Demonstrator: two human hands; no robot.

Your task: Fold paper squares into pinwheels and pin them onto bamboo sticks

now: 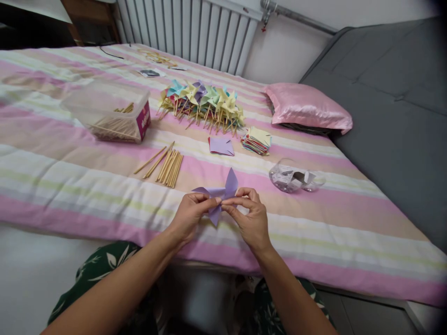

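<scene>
Between my two hands, above the near edge of the bed, is a purple paper pinwheel (230,184) with its blades folded in. My left hand (192,211) grips it from the left, thumb at the centre. My right hand (249,216) pinches at the same centre from the right; whether a small pin sits between those fingertips is too small to tell. Just beyond lies a short stack of purple and red paper squares (221,146). To its right is a thicker stack of coloured squares (257,140) with slit corners. Several wooden sticks (170,168) lie left of my hands.
A clear plastic box (120,123) of sticks stands at the left. Finished pinwheels (204,102) lie heaped further back. At the right are a clear round container (288,177) with small items and a pink pillow (309,107) against the grey headboard (384,88).
</scene>
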